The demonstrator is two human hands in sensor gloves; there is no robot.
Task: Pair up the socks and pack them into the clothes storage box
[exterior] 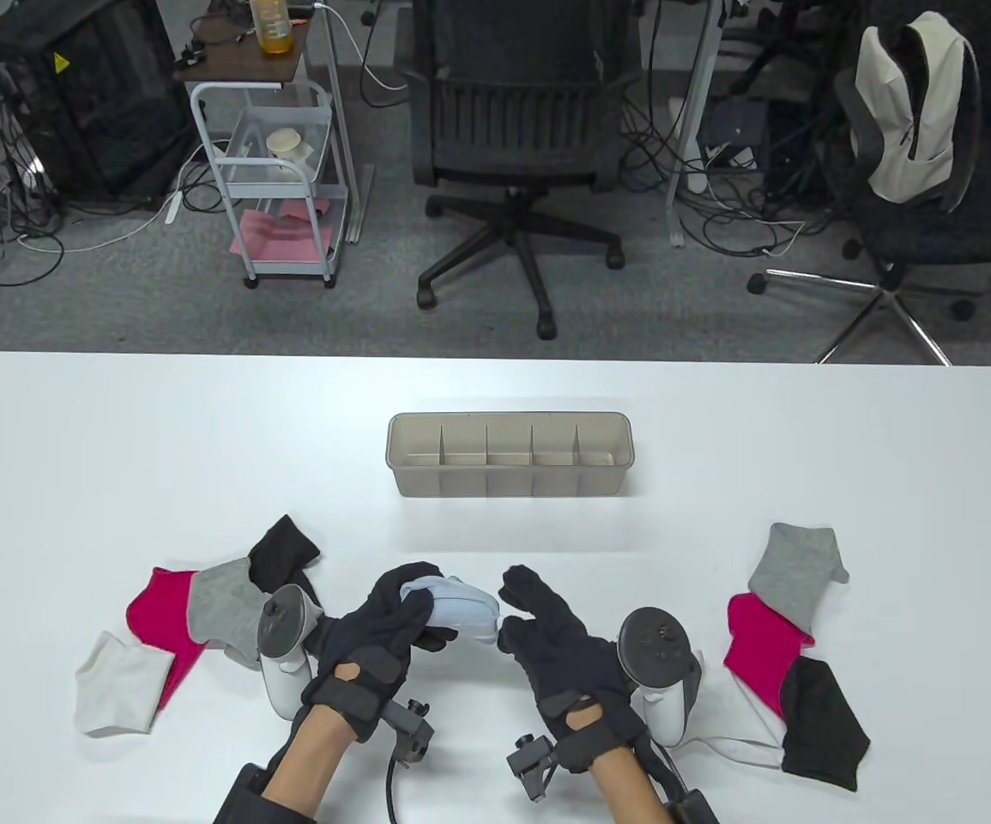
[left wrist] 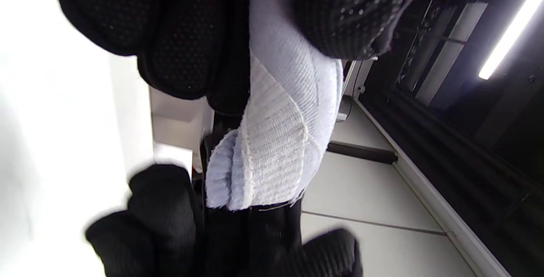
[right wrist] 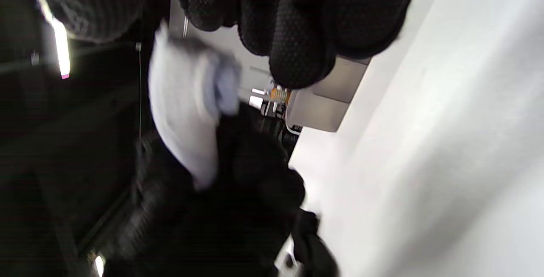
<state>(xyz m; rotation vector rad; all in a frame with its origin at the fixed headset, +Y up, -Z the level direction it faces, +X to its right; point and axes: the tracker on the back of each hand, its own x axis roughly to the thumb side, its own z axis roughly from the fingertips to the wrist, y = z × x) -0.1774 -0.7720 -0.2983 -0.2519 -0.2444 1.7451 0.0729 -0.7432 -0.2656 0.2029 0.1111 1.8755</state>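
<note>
No writing readable anywhere; the storage box [exterior: 510,456] sits mid-worktop [exterior: 890,481], well beyond both hands; the left hand [exterior: 375,652] has its grip curled round a pale-blue sock bundle [exterior: 459,608]; the right hand [exterior: 559,639] touches its end, fingers loosely bent.

No readable words or numbers anywhere; only a yellow triangular warning sticker [exterior: 58,62] (symbol too small to make out) on the black cabinet [exterior: 75,94].
</note>
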